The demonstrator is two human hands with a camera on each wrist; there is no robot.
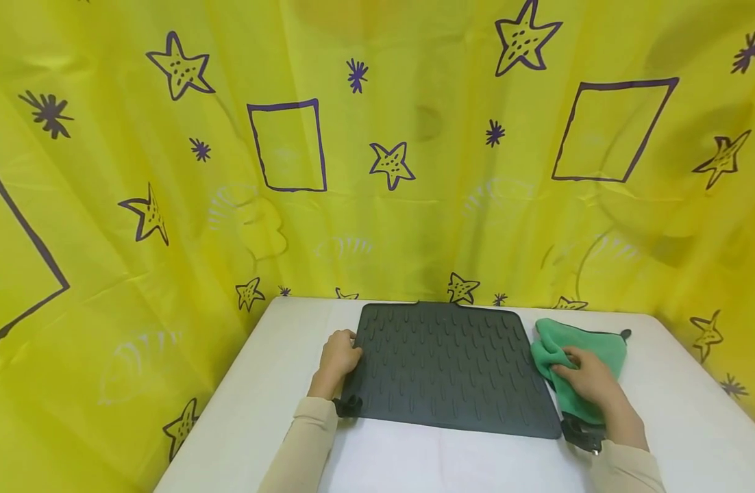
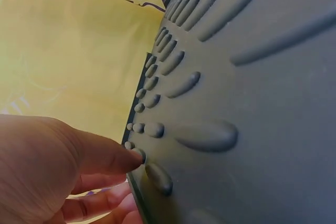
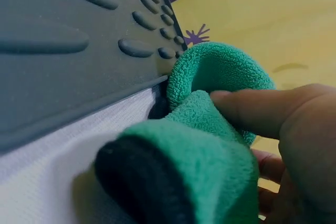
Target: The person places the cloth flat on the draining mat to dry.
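Observation:
A dark grey ribbed rubber mat (image 1: 442,366) lies in the middle of the white table. At its left edge my left hand (image 1: 338,356) pinches the rim, thumb on top and fingers below, as the left wrist view shows with the thumb (image 2: 113,153) over the raised ribs. To the right of the mat, my right hand (image 1: 590,376) grips a bunched green cloth (image 1: 605,346) with dark edging. In the right wrist view the thumb (image 3: 257,108) presses into the folded cloth (image 3: 210,145), close beside the mat's edge. Part of the cloth lies flat behind the hand.
The white table (image 1: 260,397) reaches back to a yellow curtain (image 1: 377,226) printed with purple stars and squares, which also hangs along both sides. A black strap (image 1: 348,406) is at the left wrist and another black mount (image 1: 582,436) at the right wrist.

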